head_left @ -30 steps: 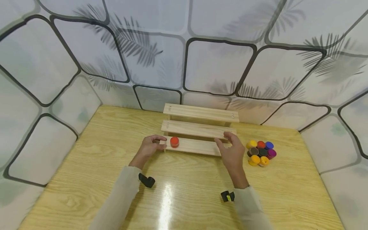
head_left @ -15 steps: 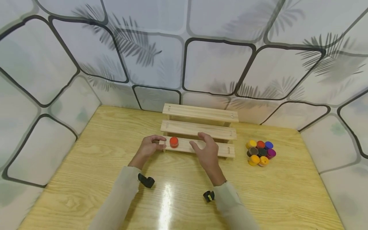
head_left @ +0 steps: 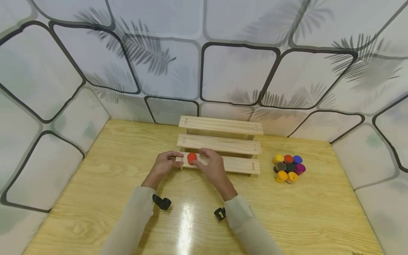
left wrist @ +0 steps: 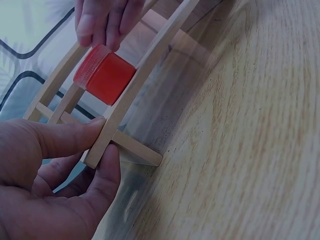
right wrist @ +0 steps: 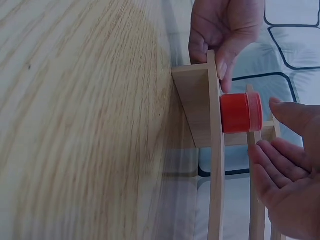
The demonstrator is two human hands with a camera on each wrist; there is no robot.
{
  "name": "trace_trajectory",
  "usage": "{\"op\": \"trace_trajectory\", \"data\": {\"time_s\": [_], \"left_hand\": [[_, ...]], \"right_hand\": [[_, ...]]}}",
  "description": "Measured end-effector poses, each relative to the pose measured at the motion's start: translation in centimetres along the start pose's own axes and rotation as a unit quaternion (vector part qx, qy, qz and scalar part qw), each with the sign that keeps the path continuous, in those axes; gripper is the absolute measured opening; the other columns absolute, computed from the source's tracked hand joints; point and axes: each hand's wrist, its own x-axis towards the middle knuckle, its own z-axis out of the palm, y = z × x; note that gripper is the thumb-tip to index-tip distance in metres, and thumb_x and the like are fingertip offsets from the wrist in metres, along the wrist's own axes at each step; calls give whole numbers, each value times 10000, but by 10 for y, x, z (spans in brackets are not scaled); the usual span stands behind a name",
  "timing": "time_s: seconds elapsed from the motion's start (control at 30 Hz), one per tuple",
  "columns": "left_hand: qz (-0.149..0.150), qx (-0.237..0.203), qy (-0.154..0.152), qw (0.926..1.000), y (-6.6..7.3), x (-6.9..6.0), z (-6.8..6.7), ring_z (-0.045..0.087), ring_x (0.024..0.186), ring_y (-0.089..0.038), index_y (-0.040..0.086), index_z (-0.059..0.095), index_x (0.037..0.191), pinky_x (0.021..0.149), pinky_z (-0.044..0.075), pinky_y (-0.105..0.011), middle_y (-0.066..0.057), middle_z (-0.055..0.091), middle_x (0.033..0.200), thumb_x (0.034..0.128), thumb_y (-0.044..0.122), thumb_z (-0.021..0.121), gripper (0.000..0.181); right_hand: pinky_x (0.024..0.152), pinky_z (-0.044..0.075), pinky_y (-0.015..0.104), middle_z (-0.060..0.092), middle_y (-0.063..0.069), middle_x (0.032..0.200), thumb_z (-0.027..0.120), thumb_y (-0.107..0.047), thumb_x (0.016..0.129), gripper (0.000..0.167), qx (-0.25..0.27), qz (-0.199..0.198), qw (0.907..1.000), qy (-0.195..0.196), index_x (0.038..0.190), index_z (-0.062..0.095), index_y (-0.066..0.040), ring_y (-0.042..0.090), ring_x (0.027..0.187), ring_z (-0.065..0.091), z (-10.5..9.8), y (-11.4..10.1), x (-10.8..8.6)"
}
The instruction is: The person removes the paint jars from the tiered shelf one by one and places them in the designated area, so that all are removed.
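Observation:
A three-tier wooden stepped rack (head_left: pixel 234 164) stands on the table near the back wall. On the left part of its lowest step sits a small red jar (head_left: pixel 192 158) with a clear-rimmed lid. My left hand (head_left: pixel 162 165) pinches the left end of that step between thumb and fingers, as the left wrist view shows plainly. Beside the jar is my right hand (head_left: pixel 213 168), its thumb and fingers spread apart. In the right wrist view the right hand (right wrist: pixel 295 160) is close to the lid of the red jar (right wrist: pixel 241 112), with a gap between them.
To the right of the rack, a cluster of several small jars (head_left: pixel 290 168) stands on the wooden table (head_left: pixel 318 212), with yellow, red, blue, purple, orange and dark lids. A patterned wall (head_left: pixel 242 74) rises behind and on both sides.
My right hand has moved left along the lowest step, from its right end to beside the red jar. My left hand keeps its pinch on the step's end.

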Motion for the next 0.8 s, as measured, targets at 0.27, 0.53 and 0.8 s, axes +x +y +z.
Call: {"op": "trace_trajectory", "data": {"time_s": [0.27,0.53,0.8], "left_hand": [[6,119,79,9999,-3,2,0,348,1371,-324,26,649,1136,1112,305,-495,-127,475,1410,838,73,699,306],[-23,121,47,9999,-4,3,0,351,1371,-325,26,644,1147,1106,312,-501,-125,467,1420,844,81,696,313],[-17,71,38,10000,-5,3,0,367,1356,-334,8,633,1162,1104,314,-503,-142,470,1409,853,66,683,318]], "right_hand": [[936,488,411,658,105,1150,746,-189,817,410,-161,131,9991,-360,1172,629,-23,246,1057,625,5,-1,5],[929,487,416,679,80,1071,735,-182,827,339,-258,99,9982,-531,1123,642,-47,239,1020,636,5,1,6],[907,501,412,686,83,1050,742,-166,818,310,-224,-74,9985,-501,1090,650,-48,240,992,650,7,3,7]]}}
